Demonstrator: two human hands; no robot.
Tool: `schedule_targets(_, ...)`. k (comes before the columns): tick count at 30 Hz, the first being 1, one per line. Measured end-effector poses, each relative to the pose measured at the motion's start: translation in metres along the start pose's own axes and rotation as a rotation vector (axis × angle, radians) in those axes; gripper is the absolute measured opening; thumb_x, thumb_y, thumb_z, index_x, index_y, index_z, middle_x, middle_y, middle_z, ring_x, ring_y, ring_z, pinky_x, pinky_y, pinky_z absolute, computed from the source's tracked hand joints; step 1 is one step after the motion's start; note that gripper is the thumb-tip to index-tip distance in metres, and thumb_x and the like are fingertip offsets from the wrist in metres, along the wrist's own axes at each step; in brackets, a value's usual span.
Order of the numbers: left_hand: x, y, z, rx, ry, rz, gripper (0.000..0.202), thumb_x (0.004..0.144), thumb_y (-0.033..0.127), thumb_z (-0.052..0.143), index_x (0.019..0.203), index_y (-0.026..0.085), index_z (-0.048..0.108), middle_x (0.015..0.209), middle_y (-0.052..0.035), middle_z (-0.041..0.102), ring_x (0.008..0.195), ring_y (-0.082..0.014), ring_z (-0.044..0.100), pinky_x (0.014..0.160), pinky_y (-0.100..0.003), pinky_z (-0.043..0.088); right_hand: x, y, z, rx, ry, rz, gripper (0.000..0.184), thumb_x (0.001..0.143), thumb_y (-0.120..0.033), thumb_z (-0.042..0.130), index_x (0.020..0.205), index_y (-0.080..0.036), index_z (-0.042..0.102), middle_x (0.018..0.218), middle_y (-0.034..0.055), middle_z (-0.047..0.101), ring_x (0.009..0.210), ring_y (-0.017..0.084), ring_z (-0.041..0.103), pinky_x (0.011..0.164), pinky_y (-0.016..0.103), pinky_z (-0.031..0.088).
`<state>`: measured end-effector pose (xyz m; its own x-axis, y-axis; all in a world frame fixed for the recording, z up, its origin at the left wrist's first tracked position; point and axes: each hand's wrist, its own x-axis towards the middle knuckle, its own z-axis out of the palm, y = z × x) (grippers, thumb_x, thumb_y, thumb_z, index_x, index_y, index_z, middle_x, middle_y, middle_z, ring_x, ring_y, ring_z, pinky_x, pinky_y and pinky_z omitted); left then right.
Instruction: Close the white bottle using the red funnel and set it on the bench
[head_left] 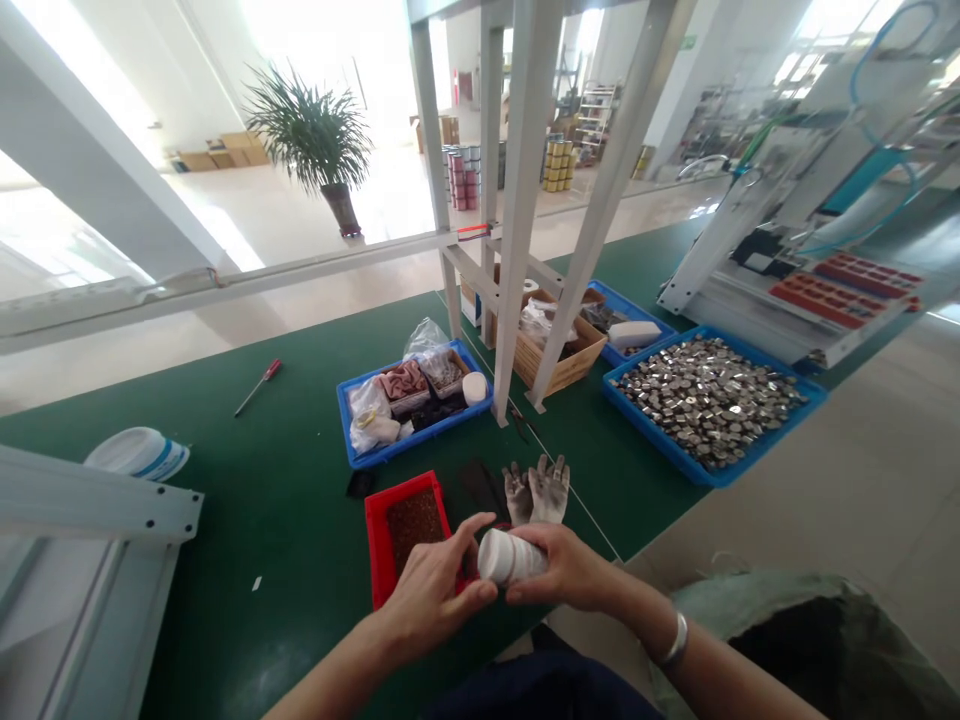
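A small white bottle (517, 560) with a white lid lies tilted in my right hand (566, 567), whose fingers wrap round its body. My left hand (435, 580) is beside the lid end, thumb and fingers spread apart. Whether its thumb touches the lid I cannot tell. Beneath and behind my left hand stands a red bin (381, 550) holding small brown bits (412, 525). Just beyond the bottle, a pair of soiled work gloves (550, 488) lies on the green table (300, 560).
A blue tray (417, 437) with bags, cloths and a white container is ahead. Another blue tray (667, 445) full of metal pieces (709, 395) stands to the right. Metal posts (517, 200) rise mid-table. A screwdriver (259, 387) and white tub (139, 453) are left; a sack (862, 620) is lower right.
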<state>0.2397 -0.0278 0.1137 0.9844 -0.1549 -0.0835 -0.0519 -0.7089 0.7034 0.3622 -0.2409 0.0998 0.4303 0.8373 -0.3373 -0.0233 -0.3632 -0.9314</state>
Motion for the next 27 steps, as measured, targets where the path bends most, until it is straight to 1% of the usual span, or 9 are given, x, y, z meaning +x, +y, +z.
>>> schedule_targets(3,0.003,0.001,0.001,0.073,0.025,-0.008,0.034,0.101,0.05,0.055,0.124,0.025,0.061,0.072,0.0059,0.063,0.062,-0.0153,0.062,0.06,-0.026,0.034,0.004,0.002,0.003,-0.19,0.083,-0.122,0.064,0.059,-0.071,0.092,0.091,-0.018,0.076,0.08,0.0004,0.064,0.075,0.018,0.053,0.07,0.029,0.037)
schedule_targets(5,0.004,0.004,0.001,0.122,0.035,0.102,0.026,0.106,0.043,0.047,0.112,0.026,0.065,0.077,0.0034,0.065,0.065,-0.0149,0.062,0.062,-0.027,0.034,0.004,0.004,0.004,-0.127,-0.023,-0.092,0.065,0.062,-0.077,0.087,0.085,-0.017,0.074,0.071,-0.0023,0.059,0.066,0.015,0.052,0.063,0.028,0.036)
schedule_targets(7,0.005,0.009,-0.003,0.152,0.044,0.111,0.026,0.105,0.045,0.049,0.114,0.026,0.064,0.08,0.0025,0.067,0.068,-0.016,0.064,0.063,-0.028,0.035,0.005,0.004,0.005,0.0,-0.096,-0.027,0.067,0.062,-0.078,0.086,0.087,-0.017,0.073,0.07,-0.0031,0.058,0.063,0.015,0.051,0.058,0.026,0.036)
schedule_targets(11,0.01,0.014,-0.014,0.186,0.044,-0.1,0.05,0.095,0.061,0.063,0.129,0.025,0.056,0.081,0.0031,0.069,0.069,-0.0205,0.066,0.065,-0.03,0.036,0.006,-0.004,0.004,-0.342,0.168,-0.182,0.059,0.065,-0.059,0.096,0.106,-0.021,0.077,0.09,0.0011,0.073,0.078,0.021,0.062,0.076,0.033,0.041)
schedule_targets(15,0.015,0.012,-0.017,0.184,0.02,-0.05,0.063,0.1,0.077,0.031,0.118,0.023,0.059,0.079,0.0002,0.07,0.065,-0.0216,0.066,0.062,-0.032,0.035,0.008,-0.012,0.002,-0.553,0.224,-0.277,0.06,0.064,-0.05,0.1,0.111,-0.021,0.076,0.094,0.0024,0.076,0.078,0.022,0.064,0.079,0.035,0.04)
schedule_targets(19,0.014,0.01,-0.021,0.23,0.039,0.106,0.071,0.097,0.081,0.027,0.119,0.022,0.059,0.088,-0.003,0.073,0.071,-0.0223,0.069,0.064,-0.032,0.041,0.01,-0.008,0.0,-0.333,0.173,-0.28,0.052,0.064,-0.053,0.099,0.098,-0.019,0.078,0.082,0.0,0.07,0.074,0.019,0.057,0.072,0.032,0.037)
schedule_targets(22,0.011,0.012,-0.031,0.29,-0.003,0.224,0.058,0.101,0.071,0.04,0.14,0.03,0.053,0.11,-0.0054,0.073,0.087,-0.024,0.071,0.075,-0.034,0.048,0.012,-0.003,-0.004,0.105,-0.086,-0.14,0.062,0.062,-0.062,0.096,0.101,-0.017,0.079,0.082,-0.0009,0.067,0.071,0.016,0.054,0.063,0.027,0.038)
schedule_targets(24,0.01,0.014,-0.037,0.284,-0.061,0.214,0.048,0.103,0.058,0.054,0.147,0.041,0.048,0.129,-0.0049,0.069,0.101,-0.0246,0.071,0.084,-0.035,0.051,0.015,-0.003,-0.008,0.255,-0.178,-0.093,0.072,0.058,-0.064,0.097,0.108,-0.017,0.078,0.089,0.0002,0.069,0.074,0.016,0.056,0.063,0.026,0.041)
schedule_targets(27,0.011,0.015,-0.043,0.188,-0.077,0.043,0.063,0.095,0.055,0.071,0.15,0.04,0.046,0.135,-0.0046,0.068,0.111,-0.0275,0.07,0.091,-0.036,0.053,0.019,-0.006,-0.013,0.016,-0.007,-0.214,0.077,0.06,-0.071,0.094,0.115,-0.02,0.078,0.097,0.0032,0.072,0.084,0.022,0.06,0.075,0.031,0.043)
